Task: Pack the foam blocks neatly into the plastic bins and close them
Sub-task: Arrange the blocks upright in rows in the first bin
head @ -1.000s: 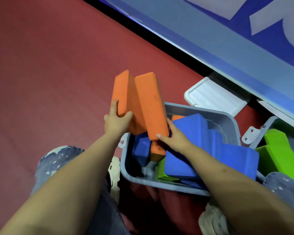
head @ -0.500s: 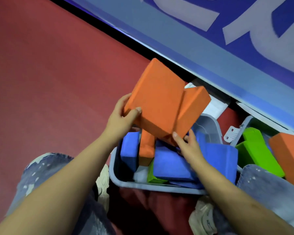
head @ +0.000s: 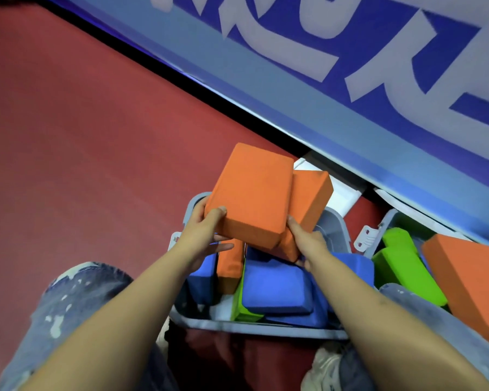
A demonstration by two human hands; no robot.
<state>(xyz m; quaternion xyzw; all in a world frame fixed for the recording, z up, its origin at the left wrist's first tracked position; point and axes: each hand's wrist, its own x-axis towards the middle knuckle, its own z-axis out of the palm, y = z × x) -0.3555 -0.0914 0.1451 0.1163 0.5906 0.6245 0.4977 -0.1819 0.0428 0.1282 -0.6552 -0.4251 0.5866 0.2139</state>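
Head view: two orange blocks [head: 251, 193] are held above the grey bin [head: 333, 224], the left hand [head: 206, 235] gripping one and the right hand [head: 305, 241] the other. The bin holds three blue, one orange and one green block. Second bin [head: 390, 221] stands just right.

Red floor [head: 82, 153] fills left side. Blue banner [head: 350, 88] with white lettering runs diagonally along far edge. White shoe [head: 323, 368] bottom right, speckled jeans [head: 76, 300] on left knee.
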